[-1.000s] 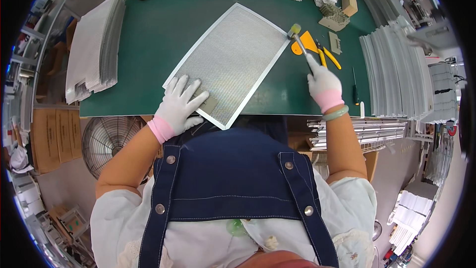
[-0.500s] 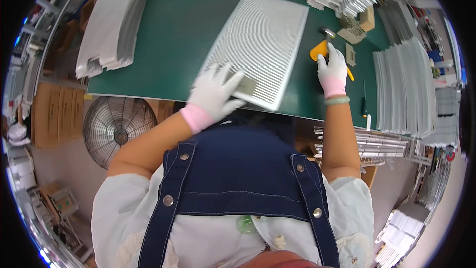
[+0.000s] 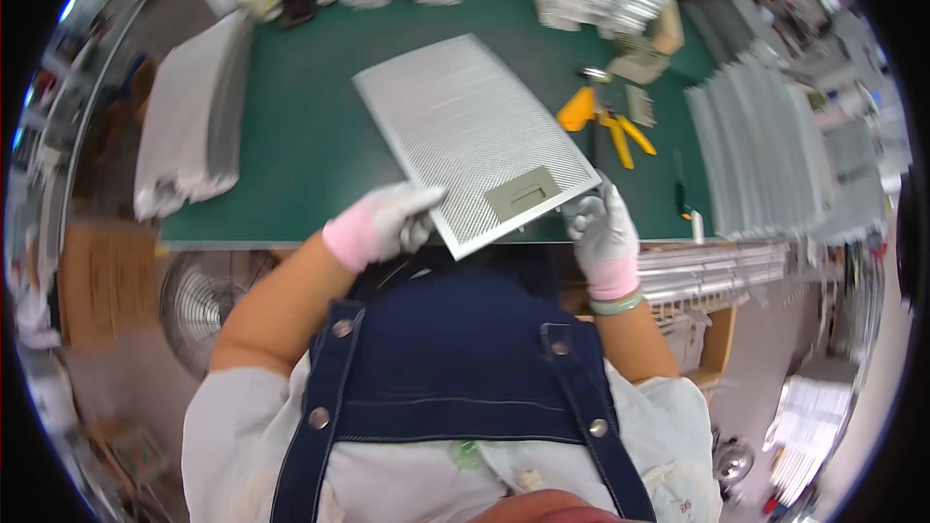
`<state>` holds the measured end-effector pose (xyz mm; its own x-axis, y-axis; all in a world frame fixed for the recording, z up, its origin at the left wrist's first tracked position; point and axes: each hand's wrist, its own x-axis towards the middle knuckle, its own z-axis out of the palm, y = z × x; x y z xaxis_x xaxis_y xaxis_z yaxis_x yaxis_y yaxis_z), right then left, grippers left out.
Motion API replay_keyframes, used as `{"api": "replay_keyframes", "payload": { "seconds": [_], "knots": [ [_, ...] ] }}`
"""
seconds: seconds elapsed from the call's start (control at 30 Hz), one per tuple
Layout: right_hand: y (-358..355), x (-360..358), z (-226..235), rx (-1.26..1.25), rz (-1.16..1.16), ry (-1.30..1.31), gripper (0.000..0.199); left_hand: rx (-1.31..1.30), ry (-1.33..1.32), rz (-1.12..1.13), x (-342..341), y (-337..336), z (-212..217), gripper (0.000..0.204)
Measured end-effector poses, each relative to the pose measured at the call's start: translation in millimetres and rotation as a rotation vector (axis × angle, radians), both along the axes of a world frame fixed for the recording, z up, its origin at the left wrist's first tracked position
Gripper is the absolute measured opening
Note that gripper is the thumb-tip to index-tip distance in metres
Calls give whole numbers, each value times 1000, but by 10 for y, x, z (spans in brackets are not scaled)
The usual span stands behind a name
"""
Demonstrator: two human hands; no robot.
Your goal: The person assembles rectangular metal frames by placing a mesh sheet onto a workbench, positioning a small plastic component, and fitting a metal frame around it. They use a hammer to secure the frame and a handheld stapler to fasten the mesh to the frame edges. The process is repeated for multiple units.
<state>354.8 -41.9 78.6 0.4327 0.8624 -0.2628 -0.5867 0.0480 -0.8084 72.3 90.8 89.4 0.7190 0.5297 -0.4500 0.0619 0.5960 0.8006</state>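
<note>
Gripping the rectangular mesh filter panel (image 3: 475,136) at its near edge, the left hand (image 3: 387,223) clamps one corner and the right hand (image 3: 601,223) closes on the other. The panel lies slantwise over the front edge of the green worktop (image 3: 291,136), its small handle plate (image 3: 523,194) nearest the person. A steady hold probably wants both hands level, fingers clear of the mesh. Half a second ago the right hand rested by the yellow pliers (image 3: 605,121); now it is on the panel.

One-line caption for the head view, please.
Gloved left hand and right hand grip a metal mesh filter panel over a green mat, yellow pliers nearby.
</note>
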Motion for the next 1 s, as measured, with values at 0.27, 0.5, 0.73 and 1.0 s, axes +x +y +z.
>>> {"api": "replay_keyframes", "payload": {
  "seconds": [0.27,0.5,0.73,1.0],
  "knots": [
    [-372,96,679,2,-357,-557,37,860,-37,-667,946,-403,134,52],
    [-1327,1824,1797,180,-898,-652,47,944,152,-642,619,-145,80,53],
    [-1319,4796,2035,-378,-976,-842,35,883,282,-582,628,-82,203,47],
    [-1132,4671,2250,-944,-1030,-1072,40,1097,1008,451,-1161,541,811,41]
  ]
}}
